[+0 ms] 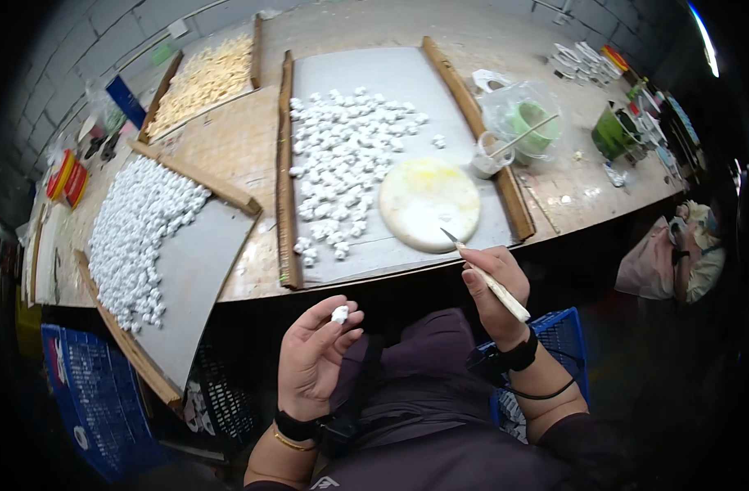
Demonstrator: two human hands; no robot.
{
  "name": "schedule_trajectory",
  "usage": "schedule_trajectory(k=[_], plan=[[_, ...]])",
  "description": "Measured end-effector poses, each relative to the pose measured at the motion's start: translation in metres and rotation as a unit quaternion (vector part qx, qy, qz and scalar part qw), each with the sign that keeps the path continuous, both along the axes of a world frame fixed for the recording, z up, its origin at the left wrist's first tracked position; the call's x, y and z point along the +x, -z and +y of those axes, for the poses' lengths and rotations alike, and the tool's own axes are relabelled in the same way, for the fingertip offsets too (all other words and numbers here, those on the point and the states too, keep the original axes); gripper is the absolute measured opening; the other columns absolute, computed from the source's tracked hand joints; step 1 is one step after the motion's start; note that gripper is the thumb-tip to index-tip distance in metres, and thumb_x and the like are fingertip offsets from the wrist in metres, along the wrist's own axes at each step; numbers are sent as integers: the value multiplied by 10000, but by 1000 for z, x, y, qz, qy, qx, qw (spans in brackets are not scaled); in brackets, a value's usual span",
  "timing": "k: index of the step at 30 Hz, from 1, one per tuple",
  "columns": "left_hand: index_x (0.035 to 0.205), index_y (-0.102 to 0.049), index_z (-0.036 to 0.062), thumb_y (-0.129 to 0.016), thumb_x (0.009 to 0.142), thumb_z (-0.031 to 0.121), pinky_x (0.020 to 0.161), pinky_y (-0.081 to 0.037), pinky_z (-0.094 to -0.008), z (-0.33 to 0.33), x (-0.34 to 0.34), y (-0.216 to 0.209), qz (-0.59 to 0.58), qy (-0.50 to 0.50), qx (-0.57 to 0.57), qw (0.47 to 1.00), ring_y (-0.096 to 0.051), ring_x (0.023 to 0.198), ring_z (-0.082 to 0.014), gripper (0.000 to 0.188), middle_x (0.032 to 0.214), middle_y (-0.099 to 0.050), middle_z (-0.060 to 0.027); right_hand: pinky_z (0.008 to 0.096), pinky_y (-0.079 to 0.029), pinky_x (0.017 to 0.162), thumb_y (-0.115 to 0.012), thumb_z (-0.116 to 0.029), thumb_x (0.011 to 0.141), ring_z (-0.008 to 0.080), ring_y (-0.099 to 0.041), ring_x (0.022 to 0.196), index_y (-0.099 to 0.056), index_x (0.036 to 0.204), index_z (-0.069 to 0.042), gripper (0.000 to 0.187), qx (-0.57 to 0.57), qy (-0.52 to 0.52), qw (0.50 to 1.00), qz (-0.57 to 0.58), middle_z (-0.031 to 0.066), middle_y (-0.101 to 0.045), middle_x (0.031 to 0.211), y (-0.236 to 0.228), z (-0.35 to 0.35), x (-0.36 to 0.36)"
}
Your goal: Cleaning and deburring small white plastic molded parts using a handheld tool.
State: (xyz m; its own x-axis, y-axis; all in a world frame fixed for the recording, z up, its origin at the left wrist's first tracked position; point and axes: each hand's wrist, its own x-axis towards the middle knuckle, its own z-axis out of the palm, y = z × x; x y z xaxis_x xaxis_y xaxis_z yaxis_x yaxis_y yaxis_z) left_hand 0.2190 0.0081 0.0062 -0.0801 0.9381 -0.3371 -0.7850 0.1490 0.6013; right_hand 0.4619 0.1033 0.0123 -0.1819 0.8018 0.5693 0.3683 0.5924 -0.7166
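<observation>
My left hand is raised in front of the table edge and pinches a small white figurine piece between thumb and fingers. My right hand grips a slim pointed tool with a thick pale handle. Its dark tip hovers at or over the near part of a round cream disc smeared with yellow; whether it touches, I cannot tell. Whether that tip is a brush or a blade is too small to make out. Behind the disc and to its left, many matching white pieces are scattered on a grey board.
Wooden strips edge the board. More white pieces crowd a tilted board on the left; cream-coloured pieces fill another behind. Right of the disc stand a small cup with a stick and a green-stained tub. Blue crates sit below.
</observation>
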Motion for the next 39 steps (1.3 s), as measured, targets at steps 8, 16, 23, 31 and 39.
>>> schedule_trajectory(k=[8, 16, 23, 31, 39], plan=[[1165, -554, -66, -572, 849, -63, 831, -568, -313, 7, 10, 5, 14, 8, -14, 1000, -657, 965, -243, 316, 1114, -627, -212, 278, -463, 596, -702, -59, 824, 192, -596, 666, -691, 1001, -8, 185, -33, 71, 997, -4, 96, -613, 758, 22, 19, 17], [1150, -563, -58, -588, 839, -57, 815, -571, -314, 5, 11, 10, 24, 2, -37, 999, -659, 938, -235, 312, 1079, -633, -193, 275, -466, 586, -709, -67, 821, 192, -597, 657, -693, 1000, -12, 189, -25, 73, 997, 3, 103, -615, 761, 31, 30, 12], [1155, -566, -49, -586, 845, -49, 801, -565, -313, 6, 11, 14, 13, 12, -28, 999, -652, 888, -208, 310, 1084, -633, -189, 255, -462, 592, -688, -100, 858, 146, -587, 649, -695, 1004, -12, 171, -124, 51, 989, 68, 78, -627, 778, 35, 29, 14], [1150, -570, -48, -585, 851, -55, 812, -563, -303, 7, 17, 9, 15, 9, -33, 999, -653, 899, -198, 300, 1065, -638, -174, 200, -462, 590, -587, -227, 949, 69, -538, 624, -646, 1097, 31, 303, -400, -82, 820, 400, 60, -636, 814, 18, 14, 14], [1132, -584, -40, -622, 858, -19, 837, -553, -300, 11, 19, 5, -9, 38, -14, 999, -652, 916, -179, 278, 1038, -651, -140, 238, -463, 694, -647, -130, 867, 137, -588, 766, -645, 1093, 42, 284, -306, -217, 900, 223, 119, -648, 950, 2, -26, -1]])
